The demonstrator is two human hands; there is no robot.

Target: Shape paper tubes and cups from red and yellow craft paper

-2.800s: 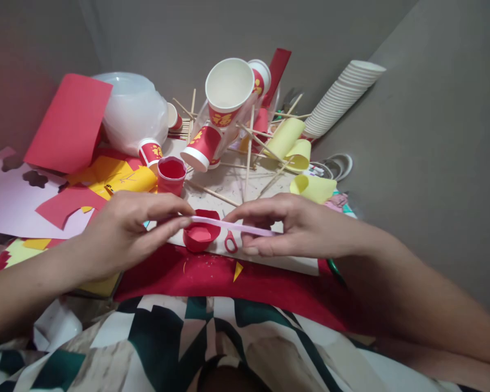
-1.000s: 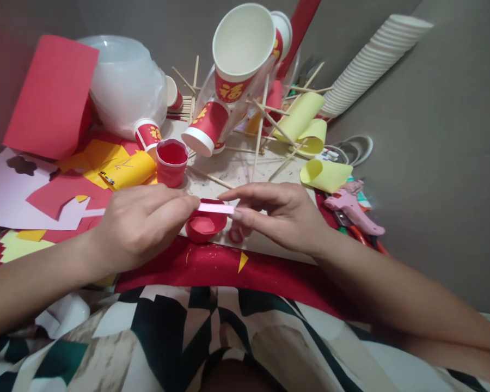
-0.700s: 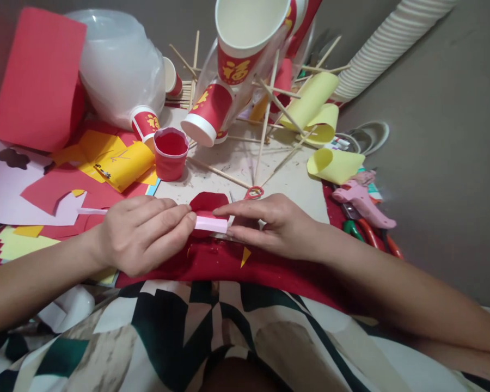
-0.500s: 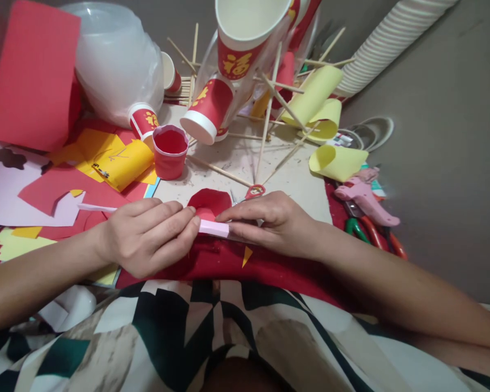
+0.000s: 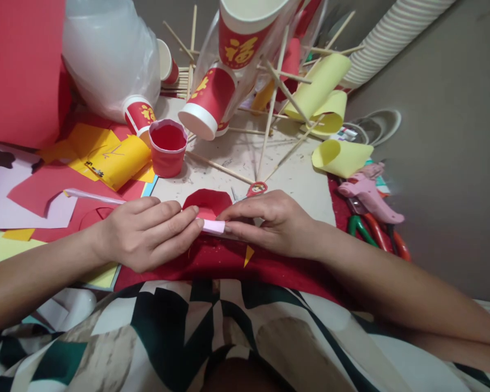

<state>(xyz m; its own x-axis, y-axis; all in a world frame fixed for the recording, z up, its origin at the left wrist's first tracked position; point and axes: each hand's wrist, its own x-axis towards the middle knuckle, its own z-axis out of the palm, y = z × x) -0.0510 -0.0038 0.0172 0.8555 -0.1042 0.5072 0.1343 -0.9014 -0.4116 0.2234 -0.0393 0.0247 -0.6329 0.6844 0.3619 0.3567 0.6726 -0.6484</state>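
My left hand (image 5: 151,231) is closed on a narrow pale pink paper strip (image 5: 213,226), whose long tail sticks out past the wrist side to the left. Just behind the strip lies a red paper cup shape (image 5: 207,202), its opening facing me and its lower part hidden by the fingers. At the strip's right end my right hand (image 5: 265,222) pinches with thumb and forefinger, the fingertips touching the strip beside the red rim. Behind the right hand show the small scissors (image 5: 256,189) with a red handle.
A red cup with a pale pink rim (image 5: 169,149) stands beyond my left hand. Wooden sticks (image 5: 269,117) form a frame behind, near printed cups (image 5: 212,100). A pink glue gun (image 5: 369,196) lies right, above pliers-like handles (image 5: 378,231). Coloured paper (image 5: 41,188) covers the left side.
My right fingertips have shifted slightly along to the strip's end, and less of the strip shows between the hands. The view has moved a little.
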